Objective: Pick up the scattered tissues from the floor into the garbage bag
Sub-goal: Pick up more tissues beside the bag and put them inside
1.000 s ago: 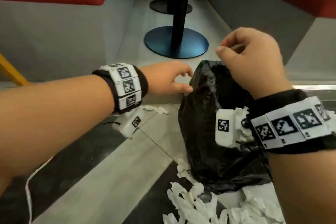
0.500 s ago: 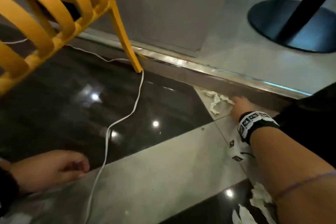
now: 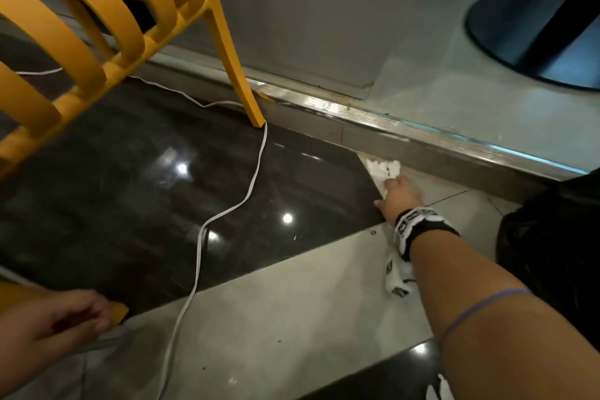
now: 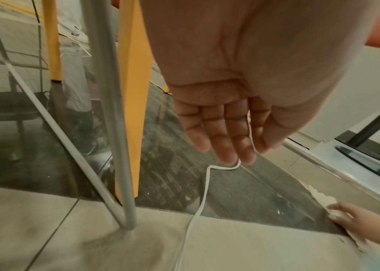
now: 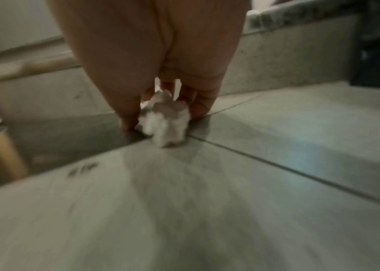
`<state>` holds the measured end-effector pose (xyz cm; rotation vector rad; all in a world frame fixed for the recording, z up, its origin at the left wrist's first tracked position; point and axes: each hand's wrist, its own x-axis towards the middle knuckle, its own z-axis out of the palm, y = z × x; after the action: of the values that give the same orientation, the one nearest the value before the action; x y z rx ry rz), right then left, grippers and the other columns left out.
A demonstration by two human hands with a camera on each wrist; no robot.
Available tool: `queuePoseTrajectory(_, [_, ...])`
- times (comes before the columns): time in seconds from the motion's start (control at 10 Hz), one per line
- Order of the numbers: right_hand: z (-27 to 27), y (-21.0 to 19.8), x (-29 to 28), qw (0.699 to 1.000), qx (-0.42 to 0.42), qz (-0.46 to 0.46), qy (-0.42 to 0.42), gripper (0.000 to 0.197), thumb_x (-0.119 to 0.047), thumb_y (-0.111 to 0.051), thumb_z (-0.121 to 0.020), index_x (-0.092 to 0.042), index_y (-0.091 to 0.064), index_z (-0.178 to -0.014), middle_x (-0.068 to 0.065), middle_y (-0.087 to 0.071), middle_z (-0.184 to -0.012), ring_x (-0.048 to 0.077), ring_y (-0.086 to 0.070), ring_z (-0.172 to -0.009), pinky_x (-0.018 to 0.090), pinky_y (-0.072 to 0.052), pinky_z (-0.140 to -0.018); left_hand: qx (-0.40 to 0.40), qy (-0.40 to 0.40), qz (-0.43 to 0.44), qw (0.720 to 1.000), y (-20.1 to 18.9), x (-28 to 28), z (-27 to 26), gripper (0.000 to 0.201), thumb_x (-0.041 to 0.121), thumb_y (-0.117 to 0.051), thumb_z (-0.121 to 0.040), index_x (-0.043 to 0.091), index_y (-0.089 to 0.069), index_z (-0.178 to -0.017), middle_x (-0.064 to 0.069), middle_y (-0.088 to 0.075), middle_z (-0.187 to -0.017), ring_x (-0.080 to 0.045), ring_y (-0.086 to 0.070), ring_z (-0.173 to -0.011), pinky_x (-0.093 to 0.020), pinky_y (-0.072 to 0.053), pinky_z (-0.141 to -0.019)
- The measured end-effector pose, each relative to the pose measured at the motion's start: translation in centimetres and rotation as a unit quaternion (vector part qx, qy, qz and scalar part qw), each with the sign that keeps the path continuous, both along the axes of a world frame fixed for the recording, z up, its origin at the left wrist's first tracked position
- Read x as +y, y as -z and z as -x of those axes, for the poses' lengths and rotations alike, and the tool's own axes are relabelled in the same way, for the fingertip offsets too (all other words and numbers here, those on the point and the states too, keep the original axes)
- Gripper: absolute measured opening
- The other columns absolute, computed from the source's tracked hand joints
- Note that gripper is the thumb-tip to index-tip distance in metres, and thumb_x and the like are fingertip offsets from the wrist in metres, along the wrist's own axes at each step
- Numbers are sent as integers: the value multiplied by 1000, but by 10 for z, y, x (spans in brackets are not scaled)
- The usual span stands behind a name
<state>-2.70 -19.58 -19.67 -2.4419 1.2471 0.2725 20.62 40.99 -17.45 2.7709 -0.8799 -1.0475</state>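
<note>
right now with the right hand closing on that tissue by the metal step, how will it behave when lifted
The tissue looks crumpled and soft, so it will probably squash and flop, not hold shape. It seems very light; the right hand should lift it easily. Loose edges could tear or trail.

Open tile floor runs wide between the two arms, crossed only by a thin white cable snaking near to far. Far left, the yellow chair crowds overhead, its leg planted by the raised metal step. That step walls off the far side; the black bag blocks the right.
</note>
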Motion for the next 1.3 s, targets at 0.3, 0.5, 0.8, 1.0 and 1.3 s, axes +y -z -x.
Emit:
queuePoseTrajectory(0.3, [45, -39, 65, 978, -104, -174, 52, 30, -9, -40, -95, -4, -60, -117, 18, -62, -119, 32, -57, -112, 31, -44, -91, 70, 55, 132, 987, -110, -169, 92, 12, 36, -66, -78, 25, -69, -76, 0, -69, -69, -11, -63, -63, -20, -49, -60])
queuePoseTrajectory(0.5, [105, -183, 74, 934, -339, -40, 102, 45, -34, -68, -82, -21, -36, -53, 0, -52, -67, 13, -50, -61, 19, -35, -54, 75, 133, 144, 978, -96, -262, 106, 22, 49, -64, -74, 31, -66, -86, 3, -70, -69, -14, -64, -64, -22, -48, -61])
queuePoseTrajectory(0.8, [289, -369, 40, 835, -293, 421, 200, 24, -40, -39, -88, -22, -37, -73, -14, -38, -68, -10, -49, -67, 17, -31, -59, 89, 281, 182, 938, -68, -414, 178, 16, 18, -65, -86, 26, -65, -73, 6, -68, -71, -11, -64, -73, -30, -48, -71])
queuePoseTrajectory(1.0, [349, -329, 12, 893, -87, 368, 244, 35, -43, -48, -89, -16, -56, -111, 7, -57, -109, 21, -55, -98, 29, -42, -88, 137, 380, 183, 896, -46, -433, 227, 14, 20, -63, -87, 28, -64, -75, 6, -67, -75, -9, -63, -74, -28, -49, -73])
queuePoseTrajectory(1.3, [308, -335, 95, 969, -119, 208, -64, 14, -34, -56, -89, -23, -64, -91, -8, -56, -79, 9, -50, -74, 23, -38, -66, 98, 416, -9, 904, -49, -408, 207, 6, 33, -61, -87, 33, -57, -83, 12, -63, -89, -5, -56, -79, -20, -41, -72])
